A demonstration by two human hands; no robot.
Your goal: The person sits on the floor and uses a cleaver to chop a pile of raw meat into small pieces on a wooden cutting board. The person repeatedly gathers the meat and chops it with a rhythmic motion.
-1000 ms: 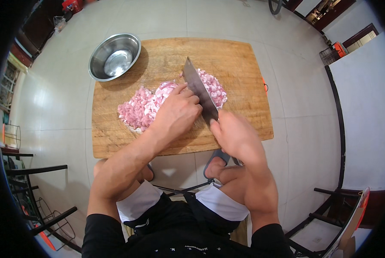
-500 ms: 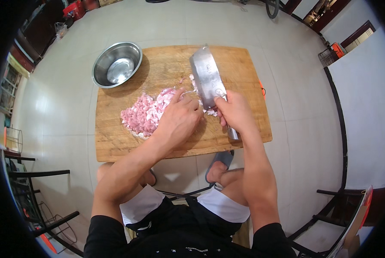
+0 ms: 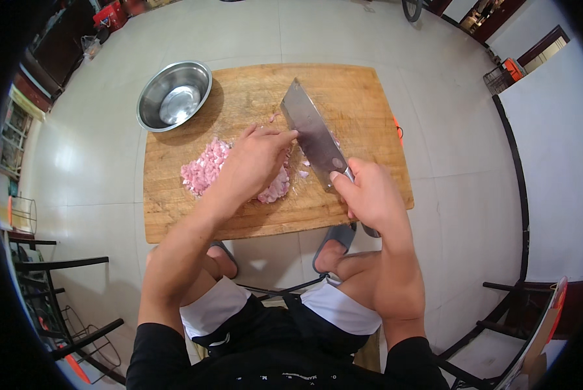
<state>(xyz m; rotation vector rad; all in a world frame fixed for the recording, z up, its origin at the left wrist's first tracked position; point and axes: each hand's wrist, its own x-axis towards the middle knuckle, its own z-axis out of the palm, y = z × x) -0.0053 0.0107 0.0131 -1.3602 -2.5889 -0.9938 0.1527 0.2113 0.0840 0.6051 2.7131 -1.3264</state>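
Note:
My right hand (image 3: 371,193) is closed around the handle of a broad cleaver (image 3: 311,133), its blade tilted with the flat side facing up and left. My left hand (image 3: 257,159) holds nothing; its fingers stretch toward the blade, and one fingertip appears to touch the flat. Chopped pink meat (image 3: 203,169) lies in a heap, partly hidden under that hand, with more pieces showing by the wrist. A few scraps (image 3: 303,173) are scattered beside the blade. All this is on a thick wooden chopping board (image 3: 363,97).
At the board's far left corner stands a steel bowl (image 3: 147,117) with no food in it. Black metal frames (image 3: 77,261) stand low on the left, and a similar frame (image 3: 499,325) is at right. My slippered feet (image 3: 333,250) are just below the board's near edge.
The cleaver has come down and right, and its blade has turned more slantwise. My left hand has shifted up and left, its fingers now reaching to the blade.

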